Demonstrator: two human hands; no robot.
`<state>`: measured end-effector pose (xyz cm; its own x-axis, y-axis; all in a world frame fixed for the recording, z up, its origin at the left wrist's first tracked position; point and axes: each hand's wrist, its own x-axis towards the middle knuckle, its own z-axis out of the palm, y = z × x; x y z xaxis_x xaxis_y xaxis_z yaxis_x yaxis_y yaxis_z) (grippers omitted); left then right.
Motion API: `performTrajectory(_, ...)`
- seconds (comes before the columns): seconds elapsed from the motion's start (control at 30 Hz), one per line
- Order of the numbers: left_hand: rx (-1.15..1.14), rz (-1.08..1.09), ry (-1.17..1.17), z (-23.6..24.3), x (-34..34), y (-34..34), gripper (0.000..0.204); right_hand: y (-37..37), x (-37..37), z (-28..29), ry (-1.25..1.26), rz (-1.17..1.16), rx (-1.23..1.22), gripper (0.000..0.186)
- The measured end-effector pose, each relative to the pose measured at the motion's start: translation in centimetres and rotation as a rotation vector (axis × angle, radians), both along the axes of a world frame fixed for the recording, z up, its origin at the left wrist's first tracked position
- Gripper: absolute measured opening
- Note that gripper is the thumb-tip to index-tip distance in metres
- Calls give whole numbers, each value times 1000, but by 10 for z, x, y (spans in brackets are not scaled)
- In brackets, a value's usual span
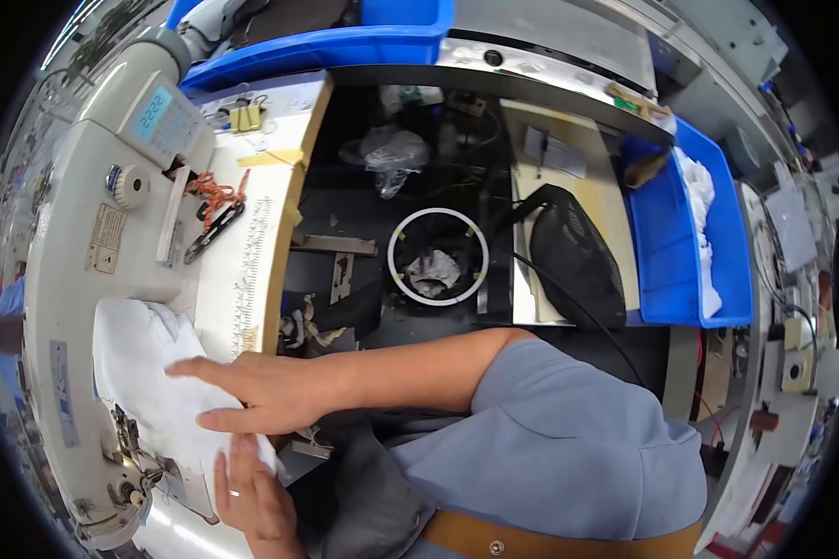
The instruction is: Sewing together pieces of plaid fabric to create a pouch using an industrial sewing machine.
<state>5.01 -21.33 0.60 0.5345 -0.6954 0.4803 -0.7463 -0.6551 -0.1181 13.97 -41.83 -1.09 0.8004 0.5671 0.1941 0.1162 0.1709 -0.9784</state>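
White fabric lies on the bed of a sewing machine, beside its needle and presser foot. My right hand reaches in from the right and rests on the fabric, its thumb and index finger apart; it is open. Lower down, my left hand, with a ring on one finger, has its fingers stretched out at the fabric's near edge. Neither hand is wrapped round anything. Part of the fabric is hidden beneath my right hand.
Thread snips and orange cord lie on the machine table. A blue bin stands at the back, and another blue bin with white material stands at the right. Below are a white ring and a black mesh bag.
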Motion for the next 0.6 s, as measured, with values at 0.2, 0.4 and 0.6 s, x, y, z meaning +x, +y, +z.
performTrajectory(0.2, -85, 32, -70, -36, -62, 57, 29, 61, -27, -17, -380, -40, 16, 26)
performTrajectory(0.4, -84, 181, -176, -7, -128, 80, 16, 175, -52, -13, -686, 178, 4, 25)
performTrajectory(0.6, -30, 411, -318, 28, -177, 85, 14, 252, -86, 20, -773, 346, 204, 23)
